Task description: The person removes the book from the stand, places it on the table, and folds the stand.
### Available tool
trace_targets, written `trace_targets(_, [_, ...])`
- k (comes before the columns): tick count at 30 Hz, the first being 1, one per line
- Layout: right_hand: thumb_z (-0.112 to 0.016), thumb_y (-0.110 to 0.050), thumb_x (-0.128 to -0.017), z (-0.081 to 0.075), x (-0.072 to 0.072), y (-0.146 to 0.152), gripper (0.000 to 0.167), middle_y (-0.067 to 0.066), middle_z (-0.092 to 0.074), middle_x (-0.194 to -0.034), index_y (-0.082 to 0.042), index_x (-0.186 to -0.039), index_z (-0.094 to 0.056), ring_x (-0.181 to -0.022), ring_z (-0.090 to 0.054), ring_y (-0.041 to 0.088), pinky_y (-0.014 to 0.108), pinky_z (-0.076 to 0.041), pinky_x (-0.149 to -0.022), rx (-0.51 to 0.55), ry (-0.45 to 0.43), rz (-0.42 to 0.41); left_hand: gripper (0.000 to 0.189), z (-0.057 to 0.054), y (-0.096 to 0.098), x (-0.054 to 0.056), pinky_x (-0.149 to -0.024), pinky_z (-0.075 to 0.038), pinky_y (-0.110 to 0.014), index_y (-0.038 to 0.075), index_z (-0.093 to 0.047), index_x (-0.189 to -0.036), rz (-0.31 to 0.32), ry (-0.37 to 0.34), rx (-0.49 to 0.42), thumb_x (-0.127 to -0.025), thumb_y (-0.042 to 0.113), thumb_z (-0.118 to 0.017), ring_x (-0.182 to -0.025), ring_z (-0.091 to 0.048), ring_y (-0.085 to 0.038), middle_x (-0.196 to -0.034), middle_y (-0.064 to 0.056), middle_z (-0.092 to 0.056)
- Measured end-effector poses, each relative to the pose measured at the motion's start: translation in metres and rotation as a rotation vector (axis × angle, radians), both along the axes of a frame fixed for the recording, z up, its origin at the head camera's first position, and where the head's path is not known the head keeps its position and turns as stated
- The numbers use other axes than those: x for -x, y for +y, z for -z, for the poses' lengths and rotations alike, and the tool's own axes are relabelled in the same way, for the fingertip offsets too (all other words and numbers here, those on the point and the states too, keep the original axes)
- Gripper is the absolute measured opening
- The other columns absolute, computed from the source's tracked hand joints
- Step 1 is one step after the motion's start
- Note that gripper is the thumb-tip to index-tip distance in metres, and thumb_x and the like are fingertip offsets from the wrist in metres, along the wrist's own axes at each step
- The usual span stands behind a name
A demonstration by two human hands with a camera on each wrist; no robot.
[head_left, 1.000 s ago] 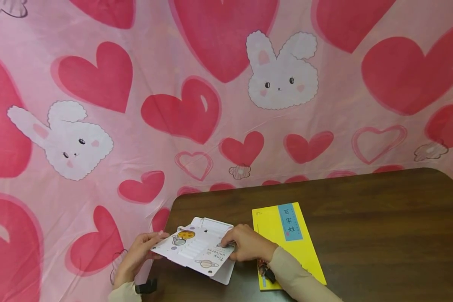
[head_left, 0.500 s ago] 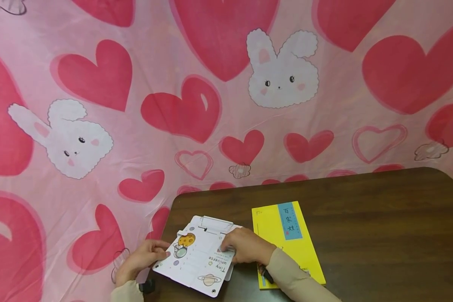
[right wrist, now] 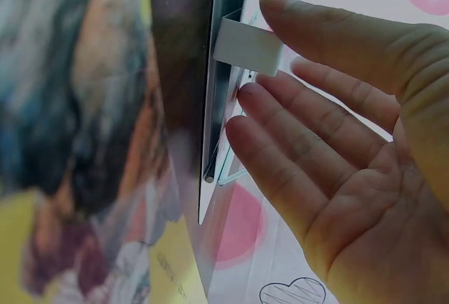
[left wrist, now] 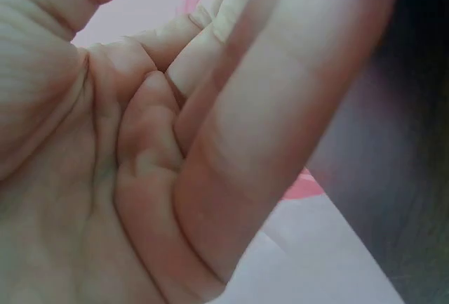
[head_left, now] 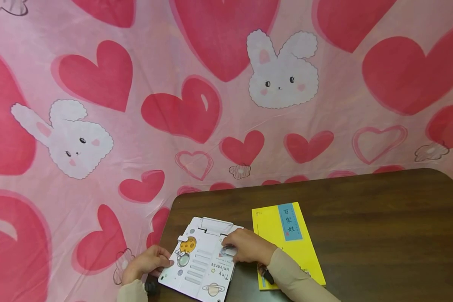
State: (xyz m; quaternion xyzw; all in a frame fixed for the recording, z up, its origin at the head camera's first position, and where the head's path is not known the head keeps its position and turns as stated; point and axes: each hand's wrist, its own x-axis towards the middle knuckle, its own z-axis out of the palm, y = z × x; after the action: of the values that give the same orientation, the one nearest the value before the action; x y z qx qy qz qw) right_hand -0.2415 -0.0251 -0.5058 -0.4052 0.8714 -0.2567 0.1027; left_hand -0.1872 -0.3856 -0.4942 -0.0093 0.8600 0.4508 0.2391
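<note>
A white folding book stand (head_left: 198, 260), printed with planets and "Tiny universe", lies nearly flat at the table's left end in the head view. My left hand (head_left: 149, 261) pinches its left edge, thumb on top; in the left wrist view the curled fingers (left wrist: 252, 121) fill most of the picture. My right hand (head_left: 249, 245) is at the stand's right side. In the right wrist view its fingers are fairly straight, and the thumb touches a small white tab (right wrist: 249, 45) standing out from the stand's edge. Contact of the other right fingertips is unclear.
A yellow book (head_left: 305, 260) with a blue title panel lies right of the stand, partly under the right forearm. The dark wooden table (head_left: 381, 226) extends to the right. Behind it hangs a pink cloth (head_left: 339, 138) with hearts and rabbits.
The stand has come down from a raised, tilted position to lie flatter, shifting slightly toward me. The left hand moved down with it; the right hand stayed at the right side. The yellow book has not moved.
</note>
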Motion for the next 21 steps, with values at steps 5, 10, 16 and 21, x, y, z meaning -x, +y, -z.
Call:
trace_targets(5, [-0.090, -0.020, -0.080, 0.000, 0.001, 0.000, 0.047, -0.009, -0.078, -0.119, -0.021, -0.125, -0.077, -0.104, -0.068, 0.006, 0.032, -0.054, -0.107, 0.003, -0.004, 0.002, 0.014, 0.002, 0.001, 0.000, -0.060, -0.061, -0.031, -0.007, -0.067, -0.096, -0.013, -0.001, 0.019, -0.092, 0.006, -0.071, -0.068, -0.070, -0.012, -0.075, 0.001, -0.072])
trace_targets(10, [-0.090, -0.020, -0.081, -0.001, 0.001, 0.001, 0.042, -0.008, -0.078, -0.114, -0.021, -0.121, -0.079, -0.096, -0.065, 0.005, 0.029, -0.056, -0.102, -0.010, -0.010, 0.011, 0.015, 0.005, 0.000, -0.003, -0.063, -0.062, -0.034, -0.006, -0.065, -0.098, -0.022, -0.007, -0.003, -0.094, 0.007, -0.071, -0.071, -0.070, -0.013, -0.076, 0.002, -0.070])
trace_targets(16, [-0.086, -0.020, -0.085, -0.004, -0.001, 0.004, 0.027, -0.010, -0.079, -0.103, -0.023, -0.112, -0.083, -0.083, -0.059, 0.003, 0.023, -0.054, -0.089, -0.067, 0.011, 0.007, 0.022, 0.012, -0.001, -0.014, -0.061, -0.060, -0.033, -0.007, -0.063, -0.095, -0.063, 0.033, 0.021, -0.098, 0.014, -0.069, -0.071, -0.066, -0.011, -0.076, 0.004, -0.069])
trace_targets(21, [-0.081, -0.019, -0.091, -0.007, -0.004, 0.011, 0.019, -0.012, -0.079, -0.097, -0.024, -0.108, -0.084, -0.075, -0.057, 0.003, 0.018, -0.047, -0.074, -0.064, 0.051, -0.025, 0.025, 0.017, 0.000, -0.024, -0.061, -0.058, -0.032, -0.011, -0.062, -0.100, -0.110, 0.105, 0.004, -0.098, 0.014, -0.068, -0.071, -0.065, -0.011, -0.078, 0.001, -0.070])
